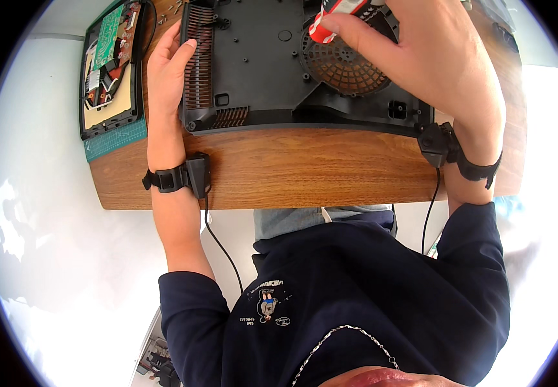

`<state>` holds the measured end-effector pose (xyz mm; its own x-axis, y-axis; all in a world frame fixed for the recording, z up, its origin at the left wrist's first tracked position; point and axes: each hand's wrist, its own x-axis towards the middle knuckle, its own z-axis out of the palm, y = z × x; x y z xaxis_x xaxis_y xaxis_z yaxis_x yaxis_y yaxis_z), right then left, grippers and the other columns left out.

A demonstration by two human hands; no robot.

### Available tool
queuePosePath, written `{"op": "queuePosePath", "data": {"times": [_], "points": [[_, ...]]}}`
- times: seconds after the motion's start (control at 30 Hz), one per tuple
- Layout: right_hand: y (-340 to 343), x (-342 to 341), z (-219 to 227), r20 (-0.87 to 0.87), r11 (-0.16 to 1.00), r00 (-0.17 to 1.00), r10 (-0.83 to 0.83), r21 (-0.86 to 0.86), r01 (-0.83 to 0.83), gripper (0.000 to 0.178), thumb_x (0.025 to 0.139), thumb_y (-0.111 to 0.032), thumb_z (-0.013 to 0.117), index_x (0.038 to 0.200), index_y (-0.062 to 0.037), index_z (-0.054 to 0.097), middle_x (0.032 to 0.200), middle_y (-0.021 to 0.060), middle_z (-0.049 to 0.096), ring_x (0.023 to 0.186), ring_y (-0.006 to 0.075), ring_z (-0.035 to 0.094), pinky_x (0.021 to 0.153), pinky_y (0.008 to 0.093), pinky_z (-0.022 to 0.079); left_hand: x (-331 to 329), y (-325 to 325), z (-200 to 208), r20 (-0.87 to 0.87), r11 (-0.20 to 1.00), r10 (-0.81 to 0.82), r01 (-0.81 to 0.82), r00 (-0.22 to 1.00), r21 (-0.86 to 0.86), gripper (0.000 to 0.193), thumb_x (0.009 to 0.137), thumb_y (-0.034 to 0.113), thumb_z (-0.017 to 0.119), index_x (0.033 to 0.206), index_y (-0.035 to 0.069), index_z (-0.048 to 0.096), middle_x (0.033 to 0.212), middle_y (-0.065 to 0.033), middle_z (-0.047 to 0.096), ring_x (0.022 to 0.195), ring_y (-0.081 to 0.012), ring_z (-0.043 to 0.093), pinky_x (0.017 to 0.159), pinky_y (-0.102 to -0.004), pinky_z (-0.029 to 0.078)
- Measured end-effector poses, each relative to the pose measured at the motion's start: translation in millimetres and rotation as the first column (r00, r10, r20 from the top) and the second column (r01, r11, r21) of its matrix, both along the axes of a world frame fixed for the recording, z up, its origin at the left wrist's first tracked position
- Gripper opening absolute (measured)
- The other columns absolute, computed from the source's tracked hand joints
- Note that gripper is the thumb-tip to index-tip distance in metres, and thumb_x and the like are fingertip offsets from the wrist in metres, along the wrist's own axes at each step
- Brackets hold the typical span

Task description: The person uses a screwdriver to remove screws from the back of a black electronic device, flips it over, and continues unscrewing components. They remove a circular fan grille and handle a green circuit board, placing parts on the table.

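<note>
A wide black plastic housing (263,71) lies on the table, its inner side facing up. Slatted vents run along its left edge, and a round grille (347,74) is set into its right half. My left hand (168,71) grips the left edge, thumb over the slats and fingers along the outer side. Over the grille, my right hand (430,55) is closed round a red, white and black can-like container (345,14), tilted with its red end toward the lower left. The container's top part runs out of view, and most of my right fingers are hidden.
At the left, an open black casing (138,84) with a green circuit board (107,39) and wires rests partly on a teal cutting mat (118,142). Several small screws (174,9) lie beyond my left hand. Cables hang from both wrist straps across the wooden table's (311,171) front edge.
</note>
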<state>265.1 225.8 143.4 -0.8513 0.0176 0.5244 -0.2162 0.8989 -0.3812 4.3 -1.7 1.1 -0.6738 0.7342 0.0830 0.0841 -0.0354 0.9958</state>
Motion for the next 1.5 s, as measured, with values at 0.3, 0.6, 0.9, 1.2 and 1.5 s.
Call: {"op": "queuePosePath", "data": {"times": [0.3,0.6,0.9,1.2,1.5], "points": [[-5.5,10.4,20.3,0.096,0.997,0.995,0.018,0.067,-0.025,0.041,0.079,-0.006,0.083,0.114,-0.0023,0.061,0.097,0.0150,0.066,0.083,0.0309,0.067,0.071,0.0374,0.054,-0.7,-0.8,1.3,-0.010,1.000,0.000,0.000,1.000,-0.017,0.047,0.100,0.004,0.062,0.145,-0.004,0.053,0.131,-0.0083,0.066,0.114,-0.0136,0.064,0.099,-0.0282,0.050],[5.9,6.4,6.4,0.070,1.000,0.997,-0.019,0.005,0.019,0.039,0.077,0.004,0.079,0.111,-0.0026,0.060,0.099,0.0160,0.067,0.090,0.0329,0.068,0.075,0.0378,0.054,1.8,1.4,3.2,-0.004,1.000,0.004,-0.004,1.000,-0.012,0.047,0.100,0.003,0.061,0.146,-0.005,0.053,0.131,-0.0085,0.066,0.113,-0.0134,0.064,0.099,-0.0276,0.050],[10.4,10.8,7.6,-0.118,0.999,0.992,0.032,0.022,-0.029,0.037,0.077,0.016,0.065,0.110,-0.0003,0.061,0.107,0.0158,0.067,0.100,0.0332,0.066,0.088,0.0392,0.052,0.7,0.4,3.0,0.017,1.000,0.002,-0.002,1.000,-0.014,0.047,0.100,0.003,0.061,0.146,-0.004,0.053,0.131,-0.0083,0.066,0.113,-0.0133,0.064,0.098,-0.0272,0.051],[11.4,8.2,9.5,0.069,0.956,0.987,0.148,-0.267,-0.125,0.038,0.078,0.012,0.067,0.115,0.0018,0.059,0.107,0.0189,0.067,0.099,0.0347,0.067,0.087,0.0383,0.054,2.4,0.9,4.4,0.032,1.000,0.005,-0.004,0.999,-0.011,0.048,0.100,0.004,0.063,0.146,-0.004,0.052,0.132,-0.0085,0.066,0.113,-0.0132,0.064,0.099,-0.0277,0.051],[11.9,8.1,7.0,0.010,0.986,0.986,0.167,-0.008,-0.167,0.039,0.079,0.011,0.065,0.117,0.0046,0.059,0.107,0.0218,0.066,0.100,0.0367,0.067,0.087,0.0401,0.054,-0.3,-0.4,0.8,0.013,1.000,-0.006,0.006,1.000,-0.003,0.048,0.100,0.004,0.062,0.146,-0.004,0.052,0.130,-0.0081,0.067,0.112,-0.0130,0.064,0.097,-0.0273,0.051]]}}
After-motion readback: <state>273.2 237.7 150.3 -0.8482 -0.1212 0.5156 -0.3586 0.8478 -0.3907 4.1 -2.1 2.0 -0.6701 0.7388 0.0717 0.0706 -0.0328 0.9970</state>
